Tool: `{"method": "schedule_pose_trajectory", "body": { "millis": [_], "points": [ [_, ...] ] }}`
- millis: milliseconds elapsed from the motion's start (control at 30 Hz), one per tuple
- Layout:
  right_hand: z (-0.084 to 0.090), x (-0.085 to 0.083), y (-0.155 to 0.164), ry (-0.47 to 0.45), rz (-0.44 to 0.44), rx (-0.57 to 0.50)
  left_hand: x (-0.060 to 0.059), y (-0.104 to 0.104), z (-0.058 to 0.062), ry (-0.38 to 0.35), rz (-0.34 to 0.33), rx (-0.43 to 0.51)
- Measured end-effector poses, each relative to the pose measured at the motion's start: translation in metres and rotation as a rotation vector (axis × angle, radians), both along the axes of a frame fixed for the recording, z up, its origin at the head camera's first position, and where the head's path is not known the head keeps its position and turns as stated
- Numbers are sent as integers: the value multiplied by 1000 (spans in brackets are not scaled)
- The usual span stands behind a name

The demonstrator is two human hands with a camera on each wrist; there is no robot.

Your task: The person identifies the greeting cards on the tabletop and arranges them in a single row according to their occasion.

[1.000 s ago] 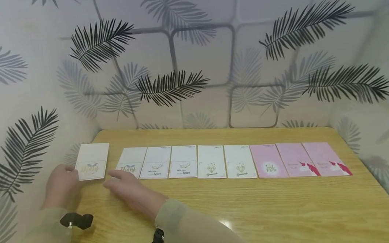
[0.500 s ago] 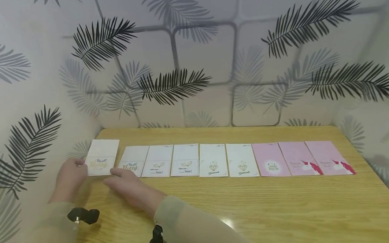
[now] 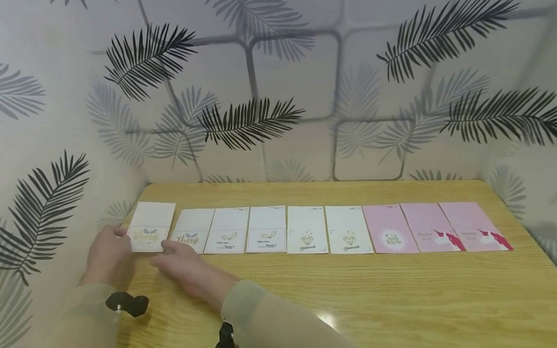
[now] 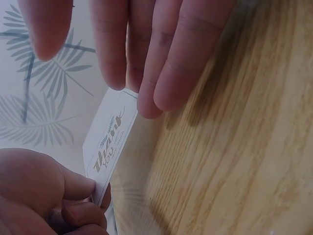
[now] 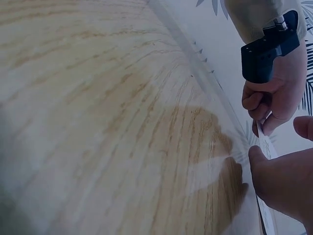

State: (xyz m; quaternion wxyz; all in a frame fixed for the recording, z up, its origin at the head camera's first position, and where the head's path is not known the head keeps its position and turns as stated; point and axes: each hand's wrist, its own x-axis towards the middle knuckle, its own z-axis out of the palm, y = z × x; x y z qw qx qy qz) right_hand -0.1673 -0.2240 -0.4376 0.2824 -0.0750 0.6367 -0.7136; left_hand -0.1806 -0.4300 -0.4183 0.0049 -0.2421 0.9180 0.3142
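A white "Thank you" card with gold lettering is at the left end of the table, pinched at its lower left corner between the thumb and fingers of my left hand. My right hand comes in from the other side, its fingertips at the card's lower right corner. In the left wrist view, the right hand's fingers are straight with the thumb apart, and the card tilts between the two hands. Just right of it lies a second "Thank" card, partly covered by the right hand.
A row of cards runs rightward on the wooden table: winged "heart" cards, diamond cards, a pink "smile more" card and pink unicorn cards. Leaf-patterned walls border the table's back and sides.
My left hand has brought the held card rightward, closer to the row and to the right hand's fingertips. The right hand has barely moved, and the row stays as it was.
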Motion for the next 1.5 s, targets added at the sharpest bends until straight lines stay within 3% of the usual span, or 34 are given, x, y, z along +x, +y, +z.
{"method": "schedule_pose_trajectory", "body": {
  "millis": [200,433,667,900,1067,1233,1500],
  "points": [
    [-4,-1,-1,-3,19,-44,-2,-1,0,-19,-13,-3],
    [-8,0,-1,18,21,-16,-3,-4,-7,-44,13,-1],
    [-13,-2,1,-10,91,-88,-1,-3,-9,-56,-2,-1],
    [-17,-1,1,-39,134,-145,-1,0,-13,5,-40,-93],
    [-17,0,4,-38,166,-158,0,4,-12,10,-21,-124],
    [-17,0,7,-13,191,-142,0,7,-11,10,-6,-170],
    [-17,0,15,126,228,33,-2,10,-8,-30,33,-200]
  ]
}}
